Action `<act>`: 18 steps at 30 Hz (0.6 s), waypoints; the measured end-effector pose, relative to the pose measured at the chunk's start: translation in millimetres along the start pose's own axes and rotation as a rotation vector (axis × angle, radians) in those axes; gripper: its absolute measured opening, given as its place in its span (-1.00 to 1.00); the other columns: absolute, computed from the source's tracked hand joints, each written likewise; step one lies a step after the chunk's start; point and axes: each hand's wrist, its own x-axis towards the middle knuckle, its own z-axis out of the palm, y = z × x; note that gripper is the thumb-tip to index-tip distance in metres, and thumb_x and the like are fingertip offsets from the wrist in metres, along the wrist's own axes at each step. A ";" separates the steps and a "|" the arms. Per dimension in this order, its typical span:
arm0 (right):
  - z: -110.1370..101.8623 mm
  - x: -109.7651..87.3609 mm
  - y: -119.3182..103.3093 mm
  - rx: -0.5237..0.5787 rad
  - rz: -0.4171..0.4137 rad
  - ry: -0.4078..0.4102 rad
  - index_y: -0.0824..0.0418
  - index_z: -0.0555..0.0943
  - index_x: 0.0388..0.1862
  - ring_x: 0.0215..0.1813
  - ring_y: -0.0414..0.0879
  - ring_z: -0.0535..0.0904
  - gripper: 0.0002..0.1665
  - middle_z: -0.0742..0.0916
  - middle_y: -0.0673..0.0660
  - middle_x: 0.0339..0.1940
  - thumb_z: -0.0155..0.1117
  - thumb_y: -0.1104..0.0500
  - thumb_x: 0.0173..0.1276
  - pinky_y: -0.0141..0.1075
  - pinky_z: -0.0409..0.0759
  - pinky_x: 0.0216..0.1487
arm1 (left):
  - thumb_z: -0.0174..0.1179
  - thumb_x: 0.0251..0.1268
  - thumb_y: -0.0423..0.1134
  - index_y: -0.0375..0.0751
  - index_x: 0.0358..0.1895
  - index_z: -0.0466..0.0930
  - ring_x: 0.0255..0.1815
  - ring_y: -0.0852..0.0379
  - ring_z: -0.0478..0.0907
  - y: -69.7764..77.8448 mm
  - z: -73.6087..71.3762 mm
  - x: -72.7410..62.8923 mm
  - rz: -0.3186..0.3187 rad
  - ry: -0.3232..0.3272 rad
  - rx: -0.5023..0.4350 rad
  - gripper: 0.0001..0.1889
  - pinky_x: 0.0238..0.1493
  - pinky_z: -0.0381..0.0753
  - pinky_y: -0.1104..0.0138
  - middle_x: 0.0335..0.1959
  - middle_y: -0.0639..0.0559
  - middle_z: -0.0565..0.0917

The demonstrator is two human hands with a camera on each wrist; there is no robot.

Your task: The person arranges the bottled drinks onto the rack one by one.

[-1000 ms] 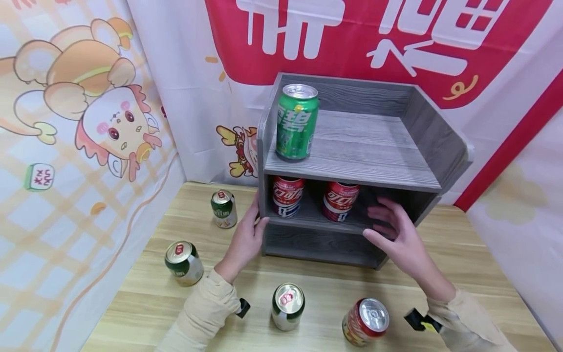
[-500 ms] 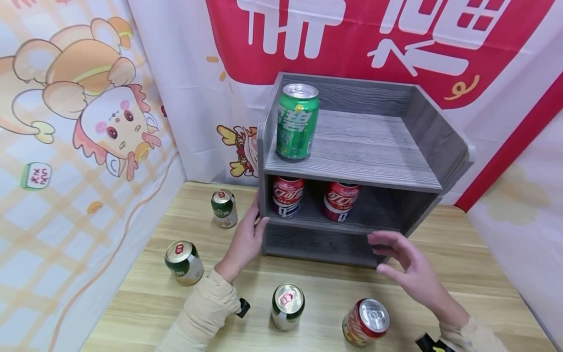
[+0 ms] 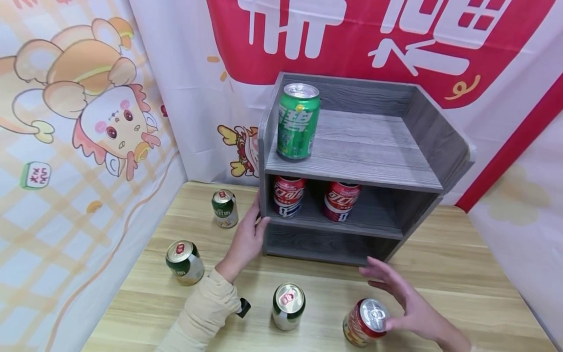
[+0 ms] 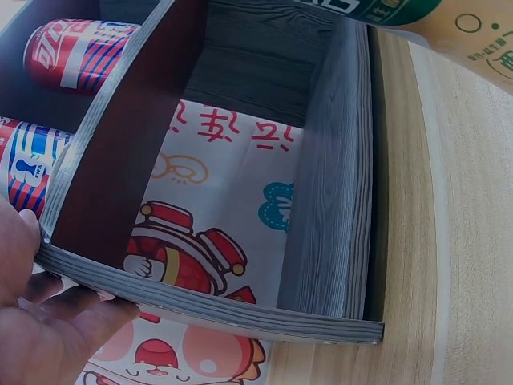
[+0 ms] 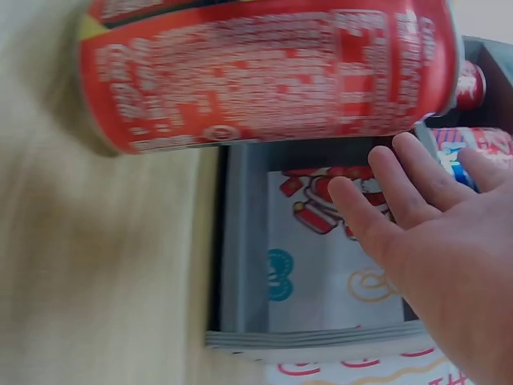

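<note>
Left hand (image 3: 244, 242) grips one rack (image 3: 360, 146), right hand (image 3: 411, 305) spread beside one of seven cans (image 3: 366, 323).

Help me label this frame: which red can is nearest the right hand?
The red can standing on the table, close beside the right hand. The other two red cans stand inside the grey shelf, farther from that hand.
</note>
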 end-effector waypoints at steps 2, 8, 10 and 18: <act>2.5 -4.9 4.1 0.014 0.005 -0.014 0.52 -0.09 0.60 0.52 0.01 0.34 0.22 0.40 0.37 0.51 0.46 -0.03 0.36 -0.27 0.47 0.42 | -0.02 0.60 -0.37 -0.16 0.67 -0.09 0.54 -0.13 0.23 -0.2 1.0 -0.5 0.003 0.000 -0.001 -0.31 0.47 0.37 0.08 0.63 -0.16 0.11; 8.8 -14.1 15.4 0.061 0.034 -0.087 0.49 -0.15 0.62 0.54 0.06 0.31 0.29 0.33 0.41 0.54 0.49 -0.02 0.31 -0.24 0.46 0.42 | -0.01 0.60 -0.37 -0.17 0.66 -0.09 0.55 -0.12 0.21 1.9 0.4 -0.6 -0.004 0.000 0.010 -0.30 0.49 0.34 0.07 0.62 -0.16 0.11; 10.6 -17.0 17.1 0.088 0.070 -0.105 0.46 -0.15 0.63 0.55 0.05 0.30 0.27 0.31 0.43 0.54 0.48 0.00 0.32 -0.27 0.46 0.42 | -0.01 0.59 -0.37 -0.18 0.66 -0.08 0.55 -0.12 0.21 3.0 0.0 -1.0 -0.009 -0.001 0.008 -0.30 0.49 0.33 0.08 0.62 -0.16 0.11; 16.8 -27.5 17.0 0.158 0.263 -0.111 0.26 0.03 0.65 0.53 0.00 0.32 0.12 0.34 0.40 0.53 0.47 0.01 0.33 -0.32 0.51 0.35 | -0.02 0.59 -0.39 -0.15 0.67 -0.09 0.55 -0.12 0.20 4.8 -1.0 -2.1 -0.009 -0.001 -0.001 -0.30 0.48 0.35 0.07 0.63 -0.15 0.10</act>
